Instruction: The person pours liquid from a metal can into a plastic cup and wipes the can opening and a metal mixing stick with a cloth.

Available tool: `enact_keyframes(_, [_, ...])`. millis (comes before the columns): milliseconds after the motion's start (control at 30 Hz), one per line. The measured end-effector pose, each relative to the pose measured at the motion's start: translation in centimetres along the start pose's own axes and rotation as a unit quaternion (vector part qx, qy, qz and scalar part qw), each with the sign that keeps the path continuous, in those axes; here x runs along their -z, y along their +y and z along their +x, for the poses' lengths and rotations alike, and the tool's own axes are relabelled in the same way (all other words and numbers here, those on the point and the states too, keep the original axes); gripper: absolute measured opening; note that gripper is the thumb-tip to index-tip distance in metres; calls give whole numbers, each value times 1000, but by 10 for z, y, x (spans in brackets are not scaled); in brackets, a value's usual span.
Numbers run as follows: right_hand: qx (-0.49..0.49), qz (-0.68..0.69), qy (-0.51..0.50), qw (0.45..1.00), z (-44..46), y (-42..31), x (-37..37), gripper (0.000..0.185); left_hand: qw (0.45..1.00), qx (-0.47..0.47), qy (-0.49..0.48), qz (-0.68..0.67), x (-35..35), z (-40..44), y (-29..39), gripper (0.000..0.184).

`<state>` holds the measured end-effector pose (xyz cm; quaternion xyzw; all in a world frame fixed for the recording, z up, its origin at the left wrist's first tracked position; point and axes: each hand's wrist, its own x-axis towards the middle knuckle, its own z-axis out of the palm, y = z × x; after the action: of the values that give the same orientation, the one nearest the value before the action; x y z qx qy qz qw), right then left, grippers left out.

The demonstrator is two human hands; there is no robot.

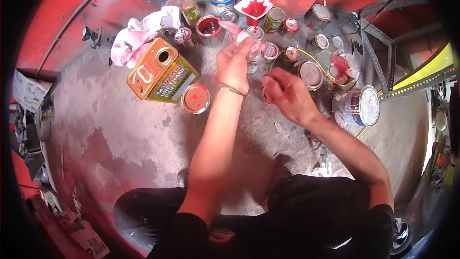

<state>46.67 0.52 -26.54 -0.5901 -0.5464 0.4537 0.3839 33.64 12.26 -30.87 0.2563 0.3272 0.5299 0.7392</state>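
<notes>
My left hand [233, 62] is raised over the paint cans, its fingers closed on a crumpled, pink-stained cloth [243, 37] that is partly blurred. To its right, my right hand [287, 93] has curled fingers above a small red-stained can [267, 97]; whether anything is between them is hidden. An open can with dark red inside [209, 26] stands behind my left hand. Left of my left forearm are a round red-smeared lid [195, 99] and a large yellow urethane paint tin [163, 74] with an open spout.
A white tray with red paint [253, 7] rests among several cans at the back. Stained rags [132, 45] lie behind the yellow tin. On the right are a big paint-streaked can [357, 106], a yellow cord [318, 64] and a perforated metal frame [378, 52].
</notes>
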Motion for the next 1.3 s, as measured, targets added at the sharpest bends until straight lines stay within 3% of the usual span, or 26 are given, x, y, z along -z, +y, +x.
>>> enact_keyframes(167, [-29, -4, 12, 1000, 9, -5, 18, 24, 997, 38, 12, 59, -28, -49, -20, 15])
enact_keyframes(400, [-51, 15, -18, 998, -9, -10, 15, 27, 999, 3, -4, 43, -18, -4, 7, 20])
enact_keyframes(567, [-34, 95, -1, 995, 3, 10, 29, 30, 988, -47, -15, 145, -30, -52, -32, 25])
enact_keyframes(667, [-47, 68, -41, 996, -7, -5, 24, 28, 977, -60, 8, 202, -17, -23, -16, 24])
enact_keyframes(767, [-47, 54, -47, 996, -16, -4, 25, 28, 996, -44, -27, 79, -20, -4, 10, 24])
enact_keyframes(900, [-24, 105, 5, 994, -1, 3, 45, 29, 969, -89, -60, 223, -41, -58, -31, 26])
enact_keyframes(1033, [-24, 46, -38, 998, -26, 4, 32, 28, 985, -27, -22, 168, -26, -21, -8, 20])
enact_keyframes(1067, [-38, 57, -37, 997, -29, 4, 29, 28, 995, -33, -50, 79, -24, -10, -1, 20])
enact_keyframes(1133, [-47, 73, -27, 996, -24, -3, 35, 27, 990, 3, -46, 134, -30, -22, -2, 20])
enact_keyframes(1200, [-27, 94, -2, 995, -14, 2, 44, 28, 986, -43, -81, 140, -46, -56, -29, 21])
enact_keyframes(1233, [-29, 119, -5, 992, -14, 0, 45, 29, 971, -60, -62, 223, -50, -65, -27, 17])
enact_keyframes(1300, [-32, 118, -19, 992, -21, -1, 43, 28, 983, -47, -84, 158, -36, -37, -15, 17])
